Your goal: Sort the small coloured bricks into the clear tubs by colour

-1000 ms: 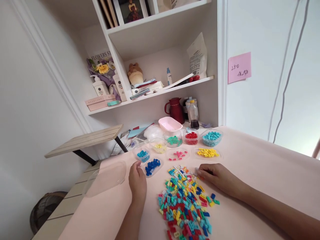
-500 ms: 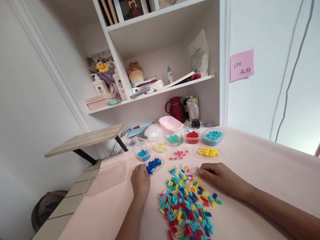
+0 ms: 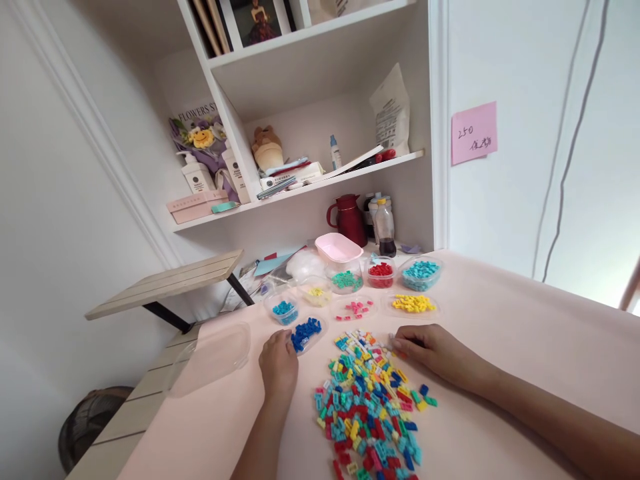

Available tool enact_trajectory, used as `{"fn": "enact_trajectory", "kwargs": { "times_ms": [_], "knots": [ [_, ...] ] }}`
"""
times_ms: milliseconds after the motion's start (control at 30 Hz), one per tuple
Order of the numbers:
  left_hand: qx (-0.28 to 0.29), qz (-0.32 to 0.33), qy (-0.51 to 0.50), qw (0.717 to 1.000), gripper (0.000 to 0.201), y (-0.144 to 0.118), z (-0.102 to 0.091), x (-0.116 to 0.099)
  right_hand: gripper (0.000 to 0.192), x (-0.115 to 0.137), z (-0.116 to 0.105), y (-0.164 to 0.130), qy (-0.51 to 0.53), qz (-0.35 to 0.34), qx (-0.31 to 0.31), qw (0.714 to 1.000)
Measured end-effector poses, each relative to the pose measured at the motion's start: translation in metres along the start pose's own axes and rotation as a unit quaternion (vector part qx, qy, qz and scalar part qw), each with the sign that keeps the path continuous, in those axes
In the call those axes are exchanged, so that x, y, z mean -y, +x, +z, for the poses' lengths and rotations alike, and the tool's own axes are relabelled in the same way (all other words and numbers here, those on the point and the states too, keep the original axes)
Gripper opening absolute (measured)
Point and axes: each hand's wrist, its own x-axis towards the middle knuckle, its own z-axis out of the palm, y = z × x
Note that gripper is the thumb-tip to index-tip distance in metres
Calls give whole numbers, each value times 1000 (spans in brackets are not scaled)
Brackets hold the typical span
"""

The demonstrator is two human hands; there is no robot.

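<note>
A pile of small mixed-colour toy bricks spreads across the pink tabletop in front of me. My left hand rests left of it, fingers curled against the near-left rim of a clear container of dark blue bricks. Whatever those fingers hold, if anything, is hidden. At the pile's upper right edge lies my right hand, thumb and fingers drawn together beside some white and orange bricks. Something pale shows at its fingertips, too small to make out. A few green, blue and yellow bricks lie loose below the right hand.
Behind the pile stand clear containers of light blue, pale yellow, green, red, turquoise, pink and yellow bricks. A pink tub, red jug and clear lid are also there.
The whole view has shifted slightly left. Both hands stay in nearly the same places beside the bricks, and no brick has visibly moved.
</note>
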Motion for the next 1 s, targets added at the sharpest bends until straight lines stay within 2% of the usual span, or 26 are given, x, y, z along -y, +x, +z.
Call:
{"fn": "enact_trajectory", "kwargs": {
  "times_ms": [300,467,567,733,800,900,1000],
  "knots": [
    [-41,-5,-47,998,30,0,1,2,36,0,-1,0,15,-2,-4,1000],
    [-117,-41,-88,988,31,3,-3,6,33,0,-4,0,32,-10,-3,999],
    [-168,-36,-117,978,29,3,-8,5,31,1,-7,-1,53,-17,2,998],
    [-219,39,-162,961,31,-3,-13,-9,31,-1,-14,-4,121,3,43,992],
    [-224,99,-179,953,29,-7,-14,-16,29,-3,-19,-6,132,7,53,990],
    [-197,201,-205,937,28,-15,-15,-24,26,-6,-30,-9,101,7,49,994],
    [-162,244,-211,933,28,-20,-13,-28,26,-9,-38,-9,44,7,25,999]
  ]
}}
